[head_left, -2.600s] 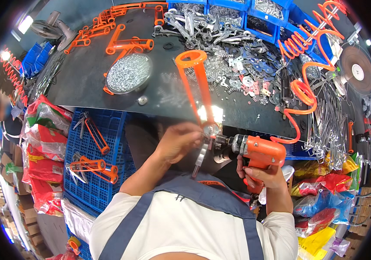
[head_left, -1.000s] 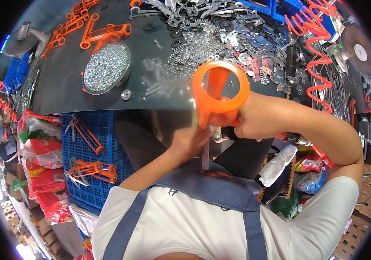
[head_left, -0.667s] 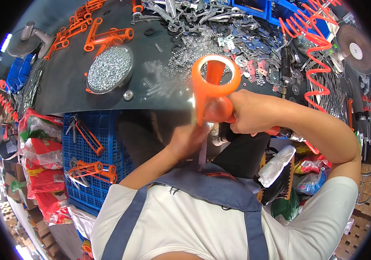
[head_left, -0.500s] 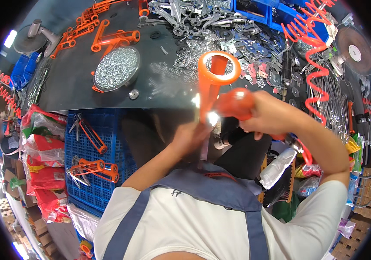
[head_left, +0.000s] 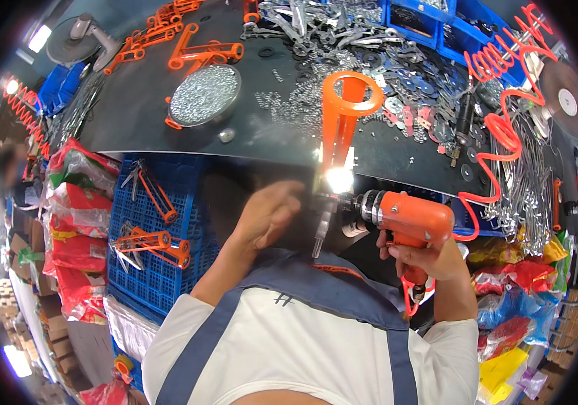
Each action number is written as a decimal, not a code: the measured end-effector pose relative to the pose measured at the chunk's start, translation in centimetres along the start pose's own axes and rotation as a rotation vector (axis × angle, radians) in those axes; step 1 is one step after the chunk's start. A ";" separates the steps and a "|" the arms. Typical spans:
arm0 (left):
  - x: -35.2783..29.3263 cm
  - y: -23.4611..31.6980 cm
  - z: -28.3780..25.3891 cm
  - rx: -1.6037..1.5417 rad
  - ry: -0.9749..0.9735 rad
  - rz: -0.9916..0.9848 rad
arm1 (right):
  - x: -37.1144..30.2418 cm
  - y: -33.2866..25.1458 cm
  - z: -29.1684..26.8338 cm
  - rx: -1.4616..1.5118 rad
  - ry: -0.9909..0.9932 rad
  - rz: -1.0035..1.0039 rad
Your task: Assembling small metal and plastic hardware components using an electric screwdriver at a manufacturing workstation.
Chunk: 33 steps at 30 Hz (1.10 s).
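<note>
Left hand (head_left: 272,212): curling loosely, blurring too much to tell whether pinching anything. Right hand (head_left: 424,258): gripping an orange-red, pistol-shaped power tool (head_left: 410,212). Orange, tubular, ring-ended frame (head_left: 338,138): rising at the near edge of the dark, flat bench (head_left: 144,111). Newly: lowering the power tool to level, grey metal chuck (head_left: 370,206) just beside the frame's lower end; drawing the left hand away, probably leaving that end to the power tool.
</note>
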State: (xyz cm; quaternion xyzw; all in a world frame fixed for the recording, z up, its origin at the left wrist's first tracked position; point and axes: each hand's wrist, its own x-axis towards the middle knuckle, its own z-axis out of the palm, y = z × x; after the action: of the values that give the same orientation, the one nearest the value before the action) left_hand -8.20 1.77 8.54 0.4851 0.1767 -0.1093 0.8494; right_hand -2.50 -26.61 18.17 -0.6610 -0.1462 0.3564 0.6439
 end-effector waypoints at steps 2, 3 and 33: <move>0.7 -0.5 -1.3 0.093 -0.135 -0.049 | 0.2 0.1 0.0 -0.020 -0.052 -0.070; 2.5 -2.8 -3.2 -0.275 -0.410 -0.024 | 0.3 0.2 0.3 -0.023 -0.066 -0.073; 0.6 -1.4 3.2 -0.016 0.147 0.057 | 1.3 3.1 1.8 0.117 -0.100 -0.080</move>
State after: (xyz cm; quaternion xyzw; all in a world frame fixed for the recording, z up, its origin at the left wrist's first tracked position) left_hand -7.55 -1.67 8.72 0.4897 0.2255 -0.0477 0.8409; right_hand -3.65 -24.82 14.99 -0.5973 -0.1832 0.3710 0.6871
